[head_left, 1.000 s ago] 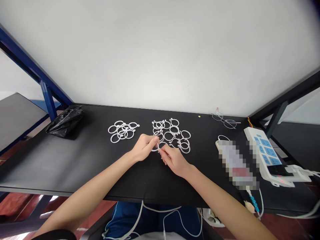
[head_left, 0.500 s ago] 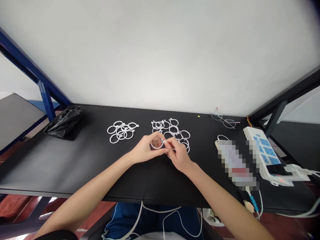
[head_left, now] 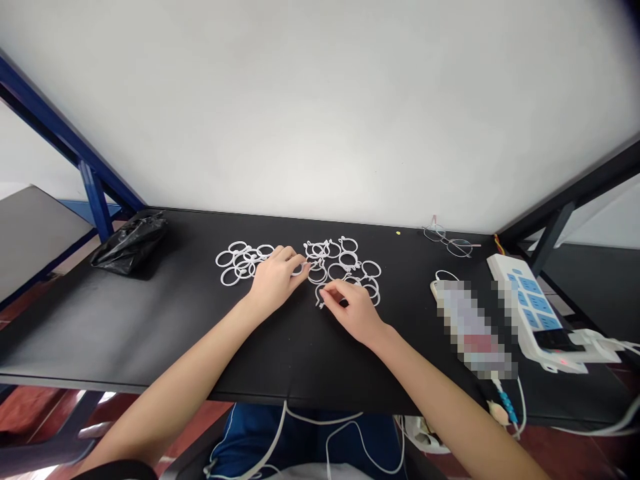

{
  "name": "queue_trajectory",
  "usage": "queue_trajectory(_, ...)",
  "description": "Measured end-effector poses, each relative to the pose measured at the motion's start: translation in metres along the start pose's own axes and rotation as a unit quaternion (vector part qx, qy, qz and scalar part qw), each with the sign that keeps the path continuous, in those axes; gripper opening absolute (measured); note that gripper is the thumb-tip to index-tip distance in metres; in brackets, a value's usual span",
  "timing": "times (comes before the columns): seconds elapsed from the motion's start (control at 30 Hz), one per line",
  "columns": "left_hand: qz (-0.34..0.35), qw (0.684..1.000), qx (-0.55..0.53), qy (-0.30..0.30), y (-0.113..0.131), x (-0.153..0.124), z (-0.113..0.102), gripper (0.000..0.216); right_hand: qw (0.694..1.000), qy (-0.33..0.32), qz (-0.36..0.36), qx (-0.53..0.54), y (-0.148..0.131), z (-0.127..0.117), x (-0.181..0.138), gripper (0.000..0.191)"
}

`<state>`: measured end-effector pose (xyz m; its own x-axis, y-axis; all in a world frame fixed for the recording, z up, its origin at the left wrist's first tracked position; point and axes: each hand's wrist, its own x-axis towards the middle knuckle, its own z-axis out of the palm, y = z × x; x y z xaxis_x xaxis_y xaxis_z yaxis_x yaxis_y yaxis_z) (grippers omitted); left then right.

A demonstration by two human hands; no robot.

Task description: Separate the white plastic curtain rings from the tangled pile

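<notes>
My left hand (head_left: 277, 275) is closed around a white curtain ring (head_left: 299, 269), its thumb and fingers on the rim between two piles. Just in front of the right pile, my right hand (head_left: 353, 310) pinches another white curtain ring (head_left: 317, 293) between thumb and forefinger; part of this ring is hidden by the fingers. The left pile of white curtain rings (head_left: 231, 275), with small eyelets, lies beside my left hand, which covers its right edge. More white curtain rings (head_left: 349, 260) overlap in the right pile beyond my right hand.
On the black table (head_left: 175, 320), a crumpled black plastic bag (head_left: 131, 247) lies at far left. To the right are eyeglasses (head_left: 459, 248), a blurred phone (head_left: 473, 330) on a cable and a white power strip (head_left: 533, 307). A white cable (head_left: 280, 427) hangs over the front edge.
My hands were together on one curtain ring and are now apart. My left hand has moved left with a ring, while my right hand now grips another ring near the pile.
</notes>
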<state>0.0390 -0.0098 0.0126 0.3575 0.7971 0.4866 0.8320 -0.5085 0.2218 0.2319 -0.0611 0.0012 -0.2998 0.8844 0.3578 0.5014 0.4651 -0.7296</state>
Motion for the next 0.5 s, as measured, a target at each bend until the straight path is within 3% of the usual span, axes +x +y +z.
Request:
queue_trajectory(0.3, -0.004, 0.988, 0.133, -0.074, -0.0076, 0.0009, 0.0026, 0.03, 1.0, 0.019, 0.008, 0.003, 0.0035, 0.0029, 0.0, 0.008)
queue_trajectory(0.5, -0.006, 0.981, 0.162, -0.11, -0.0089, -0.0015, 0.007, 0.029, 1.0, 0.017, 0.005, 0.001, 0.0055, 0.0039, -0.0002, 0.007)
